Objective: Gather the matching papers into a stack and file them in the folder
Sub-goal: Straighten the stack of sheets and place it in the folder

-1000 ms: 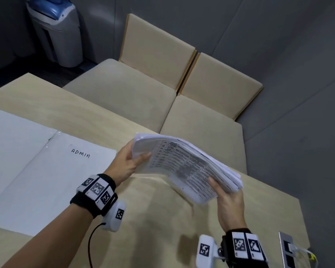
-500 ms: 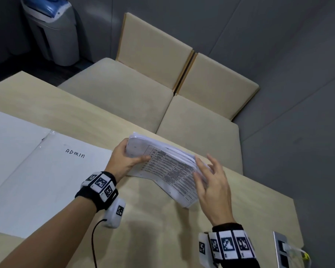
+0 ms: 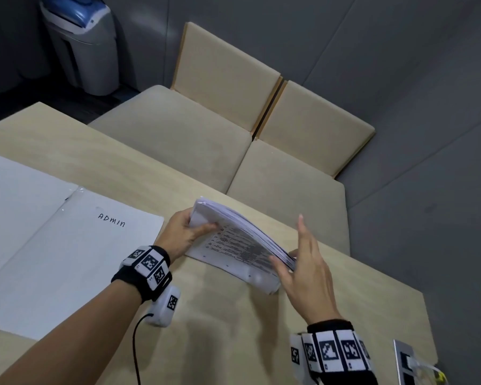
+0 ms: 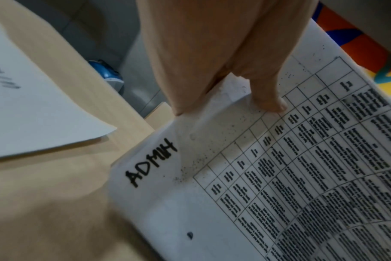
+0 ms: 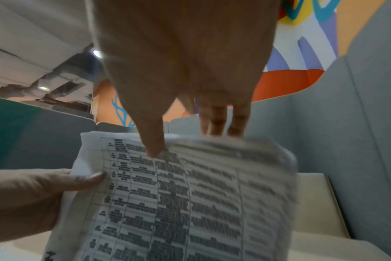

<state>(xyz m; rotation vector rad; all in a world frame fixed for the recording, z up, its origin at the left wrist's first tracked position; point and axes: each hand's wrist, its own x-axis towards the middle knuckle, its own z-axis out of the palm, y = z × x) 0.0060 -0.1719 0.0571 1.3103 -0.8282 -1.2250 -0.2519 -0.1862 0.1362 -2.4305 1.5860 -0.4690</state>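
Note:
A thick stack of papers [image 3: 233, 245] printed with tables stands tilted on its long edge on the wooden table [image 3: 220, 329]. My left hand [image 3: 195, 226] grips its left end, thumb on the front sheet. My right hand [image 3: 292, 254] lies against the right end with straight fingers, thumb on the front and the other fingers behind the edge. In the left wrist view the top sheet [image 4: 257, 194] bears "ADMIN" in marker. The right wrist view shows the stack [image 5: 190, 203] between both hands. An open white folder [image 3: 67, 245] labelled ADMIN lies flat to the left.
Beige bench seats [image 3: 178, 151] run along the table's far edge, with grey walls behind them. A grey bin with a blue lid [image 3: 81, 43] stands at the far left. A socket panel [image 3: 406, 362] sits at the table's near right corner.
The stack has come down from the air onto the table and turned more upright. My right hand let go of the lower corner and now lies with straight fingers against the right end.

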